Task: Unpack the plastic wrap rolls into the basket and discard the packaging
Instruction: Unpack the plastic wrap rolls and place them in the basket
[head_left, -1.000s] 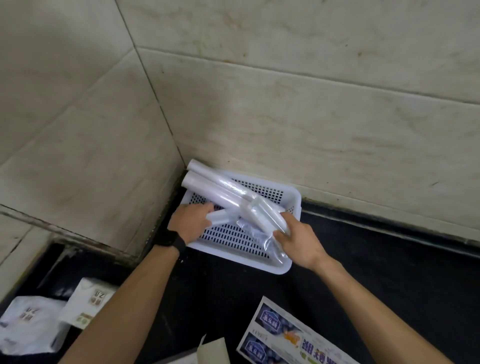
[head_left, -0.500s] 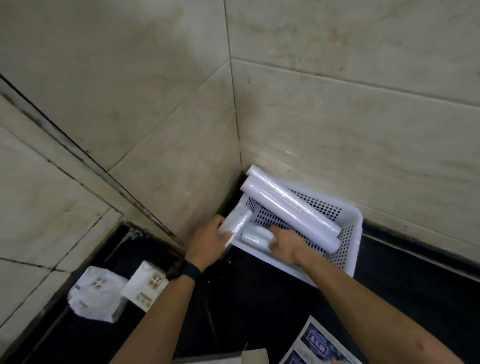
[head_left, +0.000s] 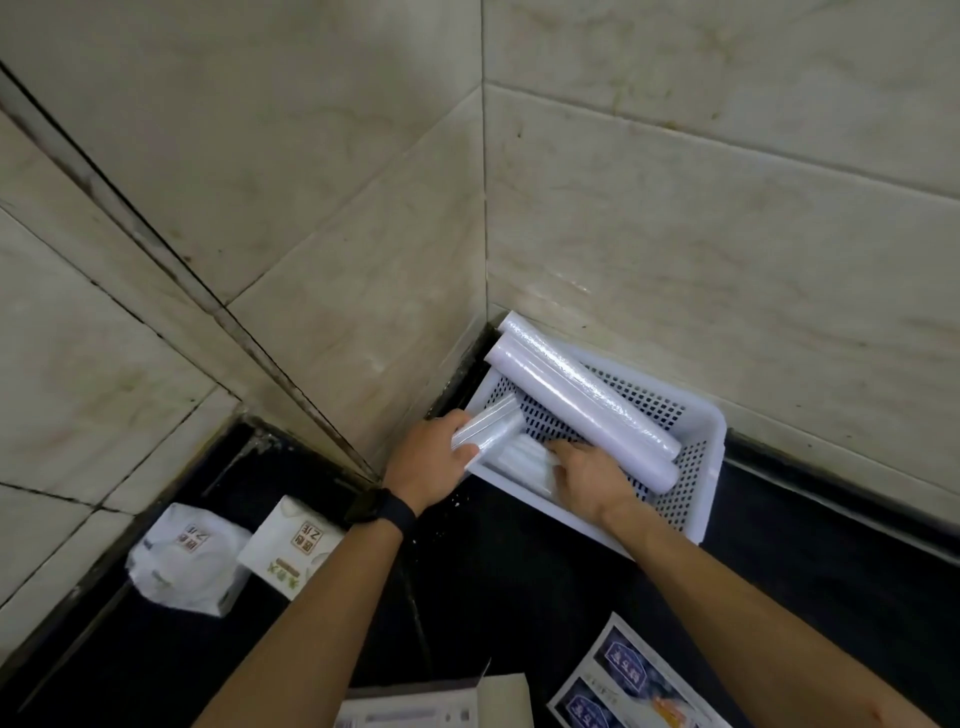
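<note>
Now, tucked into the corner of the tiled walls (head_left: 675, 208), the white basket (head_left: 696, 488) sits on the black bench (head_left: 519, 582), with two long rolls (head_left: 582, 395) lying across it. The left hand (head_left: 428, 457) curls its fingers round a short roll (head_left: 488, 431) at the basket's edge. The right hand (head_left: 592, 473) lies on more rolls (head_left: 524, 462) inside, grip unclear.

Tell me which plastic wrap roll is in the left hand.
The short white plastic wrap roll at the left corner of the white perforated basket, in the grip of the left hand. The two long rolls lie across the basket, unheld.
</note>
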